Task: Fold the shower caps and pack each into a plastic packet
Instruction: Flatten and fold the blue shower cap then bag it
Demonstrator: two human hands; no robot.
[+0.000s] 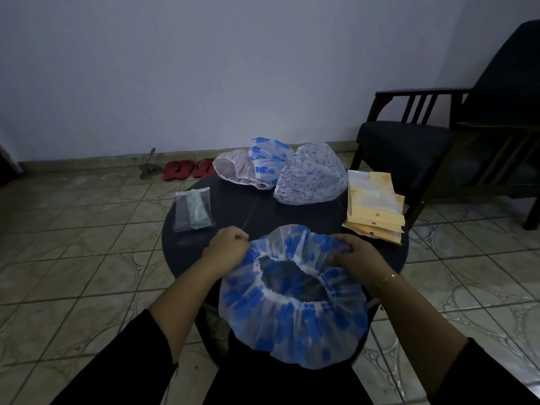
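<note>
Blue-spotted shower cap (pixel 292 325) is lying nearest the camera, opening facing up, spreading over the near edge of the round dark table (pixel 187 249) and hanging past it toward the lap. Left hand (pixel 228 244) is gripping the cap's far-left rim, fingers curling tight around bunched plastic. Right hand (pixel 358 255) is gripping the far-right rim, fingers curling over the frilled edge, thumb lying along the elastic band. A thin bracelet (pixel 388 277) is sitting on the right wrist. Both black sleeves are showing at the bottom.

Counts: four shower caps total. One is being held; three are sitting in a row at the table's far edge, touching or overlapping: a pinkish cap (pixel 233 168) at left, a second blue-spotted cap (pixel 268 159) in the middle, and a cap with fine blue print (pixel 309 176) at right. One clear packet (pixel 194 209) is lying at the table's left side with a greenish folded item inside, apart from the other caps. A fanned stack of orange-backed packets (pixel 375 206) is lying at the table's right edge; exact count cannot be told, at least four layers showing.

Around: one dark armchair (pixel 438 141) is standing right of the table, near the packet stack. A pair of red sandals (pixel 187 169) is lying on the tiled floor (pixel 73 229) by the wall, with a small tool-like object (pixel 150 166) beside them, too dim to identify.
</note>
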